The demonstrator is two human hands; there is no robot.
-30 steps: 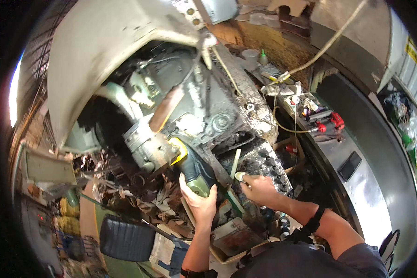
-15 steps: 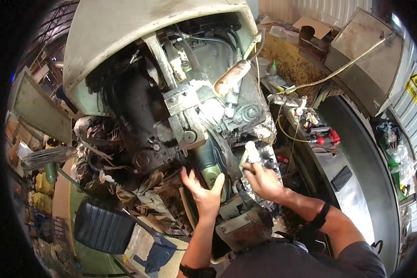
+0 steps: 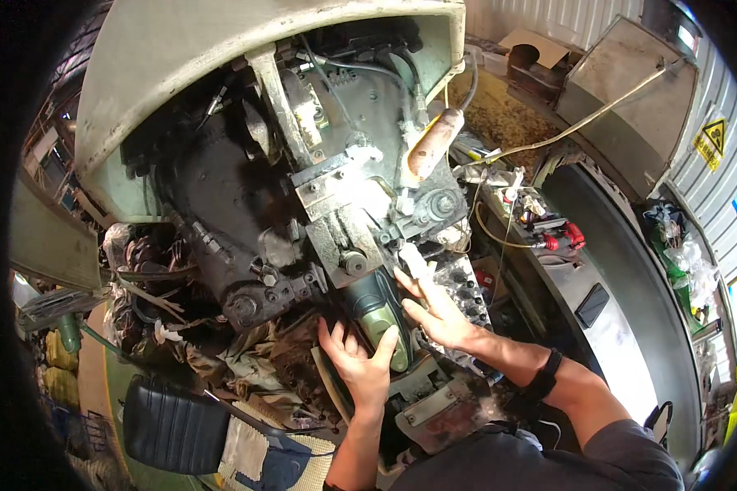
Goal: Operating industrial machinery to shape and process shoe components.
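Observation:
A green-and-black shoe last with a black upper [image 3: 377,315] sits nose-in under the machine's metal head [image 3: 348,237]. At its lower left my left hand [image 3: 360,364] is spread, its thumb lying against the green part and its fingers apart on the left side. My right hand [image 3: 446,315] is beside the last on the right, closed on a white-ended tool [image 3: 413,260] that sticks out past the fingers toward the machine head. Its lower part is hidden by the hand, so its exact kind cannot be told.
A work lamp [image 3: 434,147] hangs over the machine, brightly lighting the head. Its pale cover [image 3: 221,49] arches behind. To the right, a metal bench holds a phone [image 3: 592,305] and a red tool [image 3: 565,237]. A black stool seat [image 3: 172,424] stands lower left.
My right hand has moved left with the white-ended tool, closer to the last and the machine head. My left hand stays by the last, its fingers slightly more curled. The whole view has shifted.

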